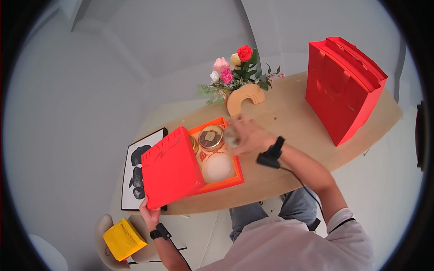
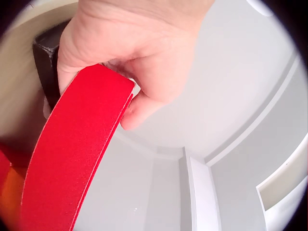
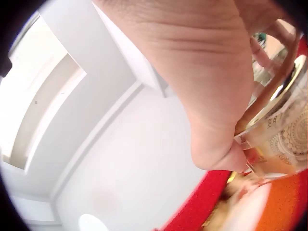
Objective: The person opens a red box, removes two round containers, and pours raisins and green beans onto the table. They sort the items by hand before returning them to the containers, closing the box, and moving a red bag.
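Note:
My left hand (image 1: 149,213) grips the near-left corner of a red box lid (image 1: 174,169), which is raised at a tilt over the left part of an orange-lined gift box (image 1: 238,174). In the left wrist view, thumb and fingers bend round the lid's red side wall (image 2: 77,149). At the box's right side, my right hand (image 1: 253,135), blurred, holds a clear jar (image 3: 284,137) with a gold rim and printed pattern. Inside the box sit a round gold-rimmed jar (image 1: 211,136) and a white round piece (image 1: 219,168). The lid hides the box's left part.
A large red paper bag (image 1: 337,90) stands at the table's right. Behind the box, flowers (image 1: 233,67) rise by a wooden arch (image 1: 244,97). A framed black-and-white picture (image 1: 135,169) lies left, partly under the lid. A yellow bag (image 1: 124,239) rests on a chair (image 1: 103,226).

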Tool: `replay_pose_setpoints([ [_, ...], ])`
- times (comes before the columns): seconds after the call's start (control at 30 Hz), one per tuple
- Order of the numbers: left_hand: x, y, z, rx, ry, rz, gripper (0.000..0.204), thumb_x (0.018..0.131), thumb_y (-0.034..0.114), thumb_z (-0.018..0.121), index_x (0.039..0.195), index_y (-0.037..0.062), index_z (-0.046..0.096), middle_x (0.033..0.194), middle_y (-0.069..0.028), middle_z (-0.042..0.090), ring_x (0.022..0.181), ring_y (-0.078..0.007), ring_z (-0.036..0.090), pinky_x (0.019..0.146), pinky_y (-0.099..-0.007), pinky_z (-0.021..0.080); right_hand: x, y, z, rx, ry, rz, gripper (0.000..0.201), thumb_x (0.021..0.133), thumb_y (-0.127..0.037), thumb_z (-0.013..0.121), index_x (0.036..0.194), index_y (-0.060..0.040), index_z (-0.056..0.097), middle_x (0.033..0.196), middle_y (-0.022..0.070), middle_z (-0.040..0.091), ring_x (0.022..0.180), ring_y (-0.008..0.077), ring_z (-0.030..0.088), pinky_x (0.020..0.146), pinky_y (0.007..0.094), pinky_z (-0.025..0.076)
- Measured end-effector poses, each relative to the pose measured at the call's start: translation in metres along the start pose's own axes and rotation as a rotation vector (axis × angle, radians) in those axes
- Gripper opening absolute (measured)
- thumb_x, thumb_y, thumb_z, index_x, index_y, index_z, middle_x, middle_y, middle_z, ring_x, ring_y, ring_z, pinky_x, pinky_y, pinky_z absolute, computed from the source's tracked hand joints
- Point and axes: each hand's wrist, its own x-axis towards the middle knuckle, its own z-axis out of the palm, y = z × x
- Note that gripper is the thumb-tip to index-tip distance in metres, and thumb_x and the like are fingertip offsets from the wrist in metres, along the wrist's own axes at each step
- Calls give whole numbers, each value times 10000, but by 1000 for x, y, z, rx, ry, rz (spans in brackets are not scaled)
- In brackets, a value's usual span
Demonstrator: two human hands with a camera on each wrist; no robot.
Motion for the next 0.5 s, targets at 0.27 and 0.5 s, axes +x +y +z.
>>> replay_pose_setpoints([
  [0.27,9,-9,30,118,13,38,365,1009,182,678,1309,-21,636,1264,-148,729,1107,-257,735,913,-397,629,-39,139,-28,-159,75,482,1227,612,-436,937,1621,-155,296,1589,213,319,1327,523,494,1079,570,496],
  [0.5,20,-11,39,261,1,5,352,1016,238,672,1294,21,656,1252,-126,727,1079,-248,737,881,-388,629,-40,154,-32,-247,32,513,1271,604,-451,946,1641,-178,265,1611,220,308,1358,543,471,1098,605,467],
])
